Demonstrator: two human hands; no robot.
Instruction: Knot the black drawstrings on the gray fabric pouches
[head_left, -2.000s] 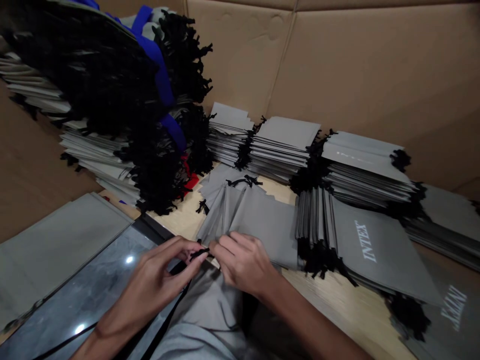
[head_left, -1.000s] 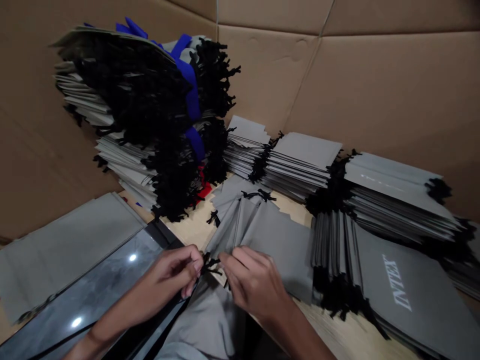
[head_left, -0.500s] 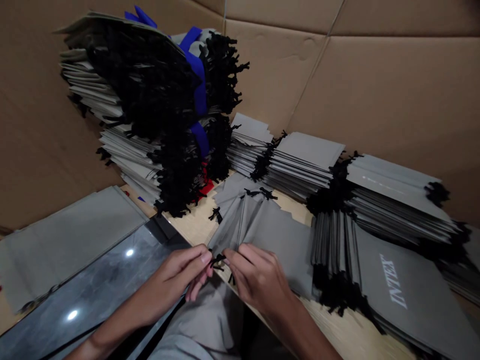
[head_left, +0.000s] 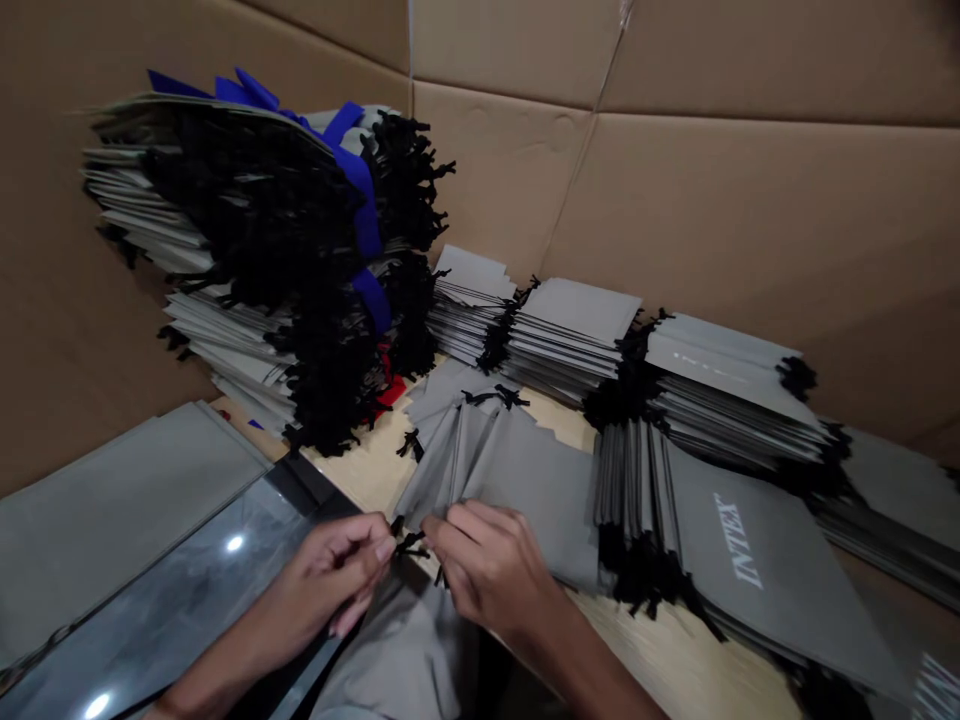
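A grey fabric bag (head_left: 544, 480), gathered into folds, lies before me on the table's near edge. A knotted black cord (head_left: 410, 544) runs from its near corner, between my two hands. My left hand (head_left: 341, 570) is closed, thumb and forefinger pinching at the left side of the cord. Close by, my right hand (head_left: 491, 565) has curled fingers pinched at the cord's other side, against the bag's edge. Its fingertips are partly hidden. More black knotted cord ends (head_left: 495, 397) lie at the bag's far end.
A tall bundle of grey bags with black cords (head_left: 255, 230), bound by blue strips (head_left: 365, 205), rises at the left. Stacked bags (head_left: 574, 305) line the cardboard wall (head_left: 712, 210). Bags printed INTEX (head_left: 750, 520) lie right. Flat grey fabric (head_left: 127, 510) rests left, beside a shiny dark surface (head_left: 217, 590).
The camera view has shifted, so the stacks appear further left and the tall bundle lower. Both hands stay at the cord, with the left fingertips slightly farther from the knot.
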